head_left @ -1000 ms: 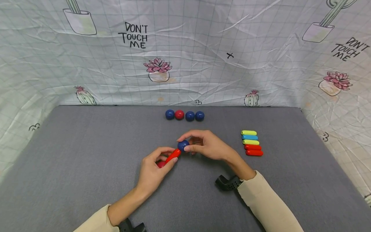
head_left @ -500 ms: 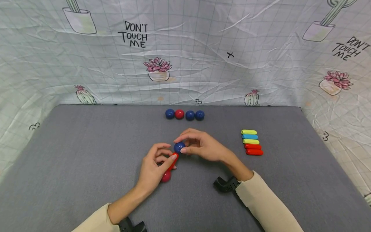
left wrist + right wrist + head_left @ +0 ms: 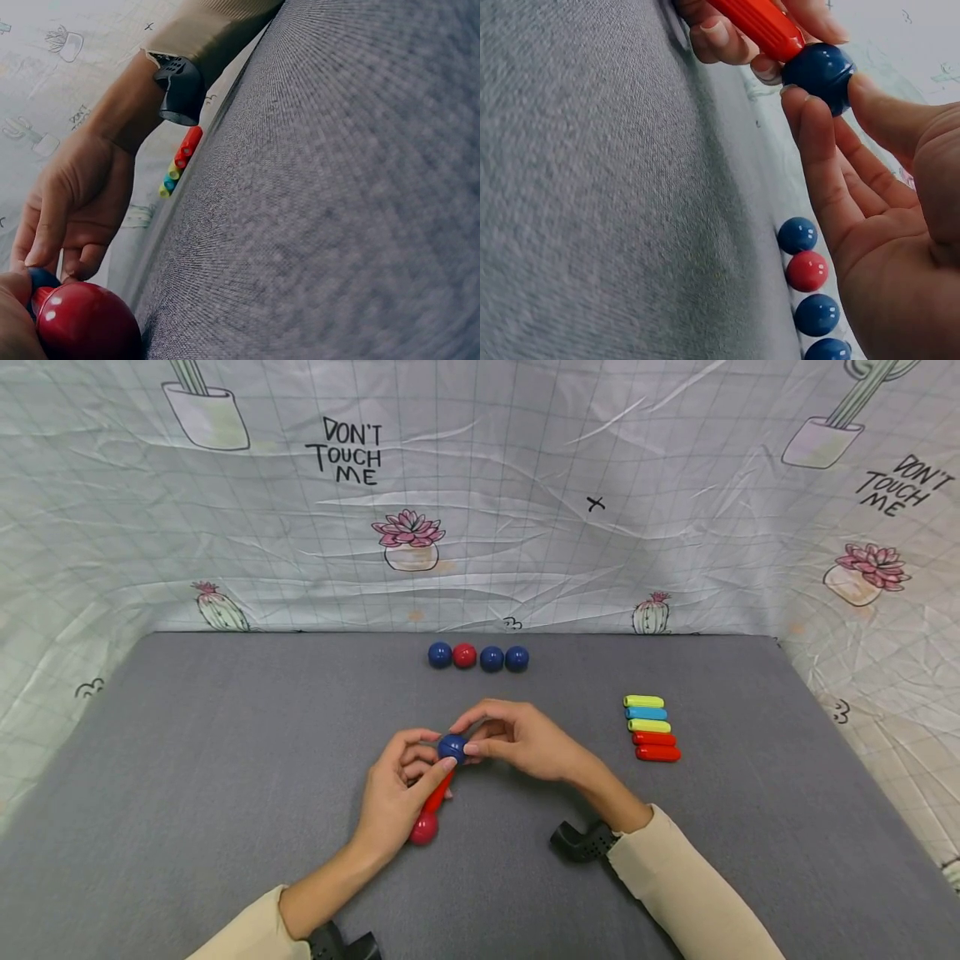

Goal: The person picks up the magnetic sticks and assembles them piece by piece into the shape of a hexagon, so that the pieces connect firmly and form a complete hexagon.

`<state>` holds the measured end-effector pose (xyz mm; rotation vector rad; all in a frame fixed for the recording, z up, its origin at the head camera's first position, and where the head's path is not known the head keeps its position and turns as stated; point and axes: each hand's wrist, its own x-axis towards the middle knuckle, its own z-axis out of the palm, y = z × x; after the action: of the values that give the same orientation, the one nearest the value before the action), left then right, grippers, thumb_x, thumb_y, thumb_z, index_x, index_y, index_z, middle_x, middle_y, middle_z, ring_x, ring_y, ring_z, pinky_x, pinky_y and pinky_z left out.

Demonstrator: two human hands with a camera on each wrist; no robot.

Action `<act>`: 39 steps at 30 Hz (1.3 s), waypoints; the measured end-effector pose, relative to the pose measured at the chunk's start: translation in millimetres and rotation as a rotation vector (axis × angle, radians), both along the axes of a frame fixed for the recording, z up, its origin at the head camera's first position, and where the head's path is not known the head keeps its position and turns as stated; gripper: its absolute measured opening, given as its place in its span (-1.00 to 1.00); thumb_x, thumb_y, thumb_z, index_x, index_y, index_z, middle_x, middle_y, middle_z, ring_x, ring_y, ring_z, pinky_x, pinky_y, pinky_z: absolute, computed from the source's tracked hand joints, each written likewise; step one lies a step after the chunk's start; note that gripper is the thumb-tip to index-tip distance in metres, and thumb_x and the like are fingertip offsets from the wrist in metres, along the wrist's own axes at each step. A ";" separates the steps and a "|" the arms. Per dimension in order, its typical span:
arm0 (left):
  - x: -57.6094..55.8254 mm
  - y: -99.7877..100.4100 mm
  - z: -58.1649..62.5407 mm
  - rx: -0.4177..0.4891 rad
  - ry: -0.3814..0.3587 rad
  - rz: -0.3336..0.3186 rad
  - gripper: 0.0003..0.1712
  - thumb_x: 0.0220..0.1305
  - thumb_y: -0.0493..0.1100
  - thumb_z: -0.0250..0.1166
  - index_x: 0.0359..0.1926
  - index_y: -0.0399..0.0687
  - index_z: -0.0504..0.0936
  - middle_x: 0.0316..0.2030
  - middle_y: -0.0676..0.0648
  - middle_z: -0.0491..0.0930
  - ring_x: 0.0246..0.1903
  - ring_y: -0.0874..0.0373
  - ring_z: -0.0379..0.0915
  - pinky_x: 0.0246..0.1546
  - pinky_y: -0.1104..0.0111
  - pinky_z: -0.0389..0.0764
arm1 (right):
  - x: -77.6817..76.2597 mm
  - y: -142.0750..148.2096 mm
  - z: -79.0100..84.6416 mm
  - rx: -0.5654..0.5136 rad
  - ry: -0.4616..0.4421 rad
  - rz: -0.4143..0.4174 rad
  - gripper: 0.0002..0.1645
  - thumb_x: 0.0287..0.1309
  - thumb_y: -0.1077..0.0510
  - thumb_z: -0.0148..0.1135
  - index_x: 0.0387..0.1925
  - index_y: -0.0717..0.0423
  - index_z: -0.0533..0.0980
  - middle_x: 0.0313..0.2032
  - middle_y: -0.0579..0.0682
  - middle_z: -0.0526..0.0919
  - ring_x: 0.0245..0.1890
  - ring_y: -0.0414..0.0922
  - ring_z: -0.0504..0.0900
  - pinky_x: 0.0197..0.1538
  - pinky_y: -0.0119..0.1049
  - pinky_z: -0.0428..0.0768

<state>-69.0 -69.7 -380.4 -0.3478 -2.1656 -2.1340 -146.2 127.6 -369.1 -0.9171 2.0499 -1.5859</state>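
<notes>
Between the two hands is a red rod with a ball at each end. A glossy red ball sits at its near end, beside the heel of the left hand in the head view. The left hand grips the rod, its thumb by the far end. Thumb and fingertips of the right hand pinch a dark blue ball, which meets the rod's far end in the right wrist view. The left fingers partly cover the rod in the head view.
A row of balls lies at the back of the grey table: a blue ball, a red ball and two more blue ones. On the right, several short rods in yellow, blue and red lie stacked side by side. Patterned cloth hangs behind.
The rod has turned steeper, its red ball swinging out toward the person from under the left hand. The right hand has shifted slightly left with the blue ball.
</notes>
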 end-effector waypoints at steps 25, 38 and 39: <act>1.8 0.3 -2.1 -0.008 0.058 0.031 -0.67 0.19 -0.44 0.29 -0.05 -0.41 0.42 -0.40 -0.19 0.56 -0.57 -0.10 0.48 -0.49 0.46 0.48 | -9.0 83.8 14.2 0.128 0.159 -0.267 -0.70 0.28 0.23 0.19 0.04 0.18 0.53 -0.07 0.05 0.63 -0.19 -0.05 0.65 -0.20 -0.07 0.60; 0.0 0.4 -2.1 -0.030 0.041 0.028 -0.66 0.20 -0.42 0.29 -0.01 -0.40 0.44 -0.39 -0.19 0.59 -0.53 -0.15 0.51 -0.46 0.47 0.49 | -13.6 147.5 22.0 0.377 0.176 -0.602 -0.66 0.29 0.18 0.20 0.07 0.19 0.52 -0.03 0.12 0.62 -0.10 0.02 0.58 -0.14 -0.43 0.49; -0.1 0.5 -2.1 -0.029 0.037 0.027 -0.66 0.21 -0.42 0.29 -0.01 -0.40 0.44 -0.39 -0.20 0.60 -0.52 -0.15 0.52 -0.46 0.47 0.49 | -15.5 154.2 19.1 0.402 0.182 -0.614 -0.65 0.29 0.15 0.21 0.07 0.16 0.52 -0.03 0.10 0.62 -0.11 -0.01 0.57 -0.15 -0.44 0.48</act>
<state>-69.1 -69.3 -382.5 -0.3545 -2.1709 -2.0672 -161.7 281.9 -350.0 -0.3023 2.8265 -1.2852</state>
